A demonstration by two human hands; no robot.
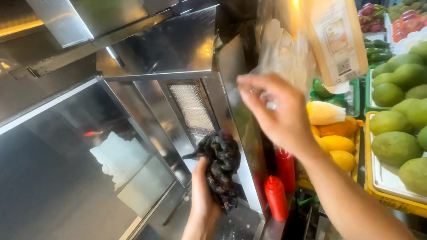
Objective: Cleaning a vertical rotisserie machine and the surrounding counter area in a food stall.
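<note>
At lower centre of the frame we see the left hand (203, 195), fingers wrapped around a dark crumpled rag (221, 166) held against the steel panel (242, 133). At centre right, the right hand (278, 111) pinches clear plastic bags (284, 53), above red squeeze bottles (276, 198).

Bright, warm light glares at top centre and glints off the steel panels (178, 40) at upper left; the right hand (278, 111) is motion-blurred, lower left dim.
</note>
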